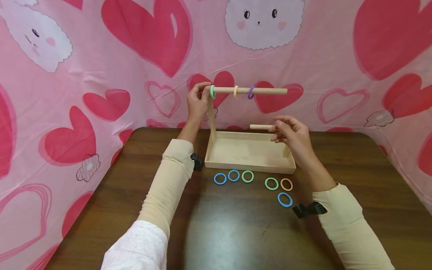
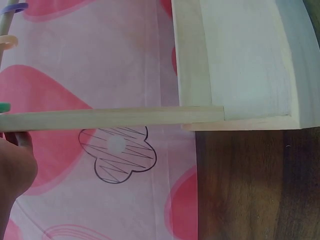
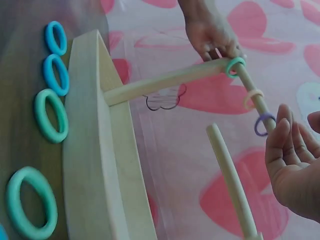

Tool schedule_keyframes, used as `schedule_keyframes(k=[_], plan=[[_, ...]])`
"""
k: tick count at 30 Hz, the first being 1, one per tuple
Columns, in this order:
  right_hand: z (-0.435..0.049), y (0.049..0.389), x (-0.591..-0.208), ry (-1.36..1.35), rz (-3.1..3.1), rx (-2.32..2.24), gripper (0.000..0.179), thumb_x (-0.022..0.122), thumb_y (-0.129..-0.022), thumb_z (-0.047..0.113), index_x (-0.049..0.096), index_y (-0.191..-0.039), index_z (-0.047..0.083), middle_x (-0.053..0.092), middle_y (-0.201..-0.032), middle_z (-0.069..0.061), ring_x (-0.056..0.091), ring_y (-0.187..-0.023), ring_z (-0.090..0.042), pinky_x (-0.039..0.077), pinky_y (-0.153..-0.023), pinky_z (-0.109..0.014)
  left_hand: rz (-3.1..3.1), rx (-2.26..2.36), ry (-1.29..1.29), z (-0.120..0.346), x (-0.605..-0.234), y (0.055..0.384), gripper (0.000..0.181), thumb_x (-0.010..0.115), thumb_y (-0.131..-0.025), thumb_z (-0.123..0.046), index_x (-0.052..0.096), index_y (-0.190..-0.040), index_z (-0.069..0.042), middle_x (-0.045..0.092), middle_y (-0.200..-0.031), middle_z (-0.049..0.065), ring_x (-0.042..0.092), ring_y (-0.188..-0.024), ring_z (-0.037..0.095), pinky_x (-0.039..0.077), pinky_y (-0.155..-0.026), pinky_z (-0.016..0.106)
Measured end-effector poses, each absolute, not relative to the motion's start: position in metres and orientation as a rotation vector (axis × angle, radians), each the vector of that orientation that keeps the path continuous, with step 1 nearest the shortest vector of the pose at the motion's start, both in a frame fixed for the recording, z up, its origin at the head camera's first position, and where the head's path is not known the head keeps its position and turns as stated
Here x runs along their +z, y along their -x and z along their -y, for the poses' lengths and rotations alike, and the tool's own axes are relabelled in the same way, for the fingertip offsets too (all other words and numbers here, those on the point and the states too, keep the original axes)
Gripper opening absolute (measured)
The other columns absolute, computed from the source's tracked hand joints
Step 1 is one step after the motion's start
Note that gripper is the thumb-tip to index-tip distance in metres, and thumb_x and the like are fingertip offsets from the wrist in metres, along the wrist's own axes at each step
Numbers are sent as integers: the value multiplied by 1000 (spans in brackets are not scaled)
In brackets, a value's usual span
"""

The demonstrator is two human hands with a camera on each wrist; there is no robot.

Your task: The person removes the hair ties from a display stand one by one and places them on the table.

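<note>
A wooden stand has a tray base (image 1: 249, 167) with a tall post (image 2: 100, 118) at its left end. From the post's top a long dowel (image 1: 270, 90) runs to the right, carrying a green ring (image 1: 212, 92), a peach ring (image 1: 236, 91) and a purple ring (image 1: 251, 92). My left hand (image 1: 198, 101) grips the post's top, right beside the green ring. Below the long dowel is a shorter, lower dowel (image 3: 231, 180) with no ring on it. My right hand (image 1: 291, 137) is held in the air by this lower dowel, fingers loosely bent and holding nothing.
On the dark wooden table (image 1: 229, 240), in front of the tray, lie several loose rings: blue rings (image 1: 220, 179), green rings (image 1: 271, 184) and a peach ring (image 1: 287, 184). A pink cloth with hearts (image 1: 175, 48) hangs behind the table.
</note>
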State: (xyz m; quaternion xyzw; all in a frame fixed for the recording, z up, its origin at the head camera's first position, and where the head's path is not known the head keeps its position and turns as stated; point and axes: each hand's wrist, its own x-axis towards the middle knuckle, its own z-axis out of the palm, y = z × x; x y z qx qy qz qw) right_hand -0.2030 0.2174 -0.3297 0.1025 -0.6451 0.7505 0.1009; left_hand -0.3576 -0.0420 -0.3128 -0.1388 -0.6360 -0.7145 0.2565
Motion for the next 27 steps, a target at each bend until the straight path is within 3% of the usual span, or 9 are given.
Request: schedule_keyframes(k=[7, 18, 21, 27], plan=[[-188, 241, -319, -253, 1887, 2235, 16, 53, -103, 8, 64, -109, 17, 73, -77, 9, 68, -59, -4, 57, -61, -17, 1721, -1941, 387, 42, -312, 358, 21, 62, -98, -2, 66, -112, 14, 69, -101, 20, 61, -78, -1, 52, -73, 14], [-166, 276, -314, -150, 1835, 2423, 33, 50, -104, 6, 52, -136, 11, 73, -75, 9, 67, -56, -4, 55, -57, -16, 1679, -1984, 407, 40, -313, 357, 21, 62, -98, 0, 65, -111, 15, 68, -87, -8, 62, -74, -2, 53, -70, 15], [-161, 280, -315, -96, 1763, 2404, 29, 51, -102, 3, 56, -130, 9, 72, -71, 8, 66, -53, -4, 54, -55, -16, 1675, -1980, 413, 39, -313, 358, 21, 61, -98, 0, 65, -112, 16, 69, -87, -3, 62, -74, -2, 53, -71, 14], [-150, 290, -318, 60, 1645, 2261, 19, 62, -97, 2, 67, -115, 6, 70, -63, 8, 64, -49, -4, 55, -51, -18, 1673, -1960, 414, 39, -313, 358, 20, 60, -98, 1, 64, -111, 17, 69, -97, 24, 61, -74, -4, 53, -71, 13]])
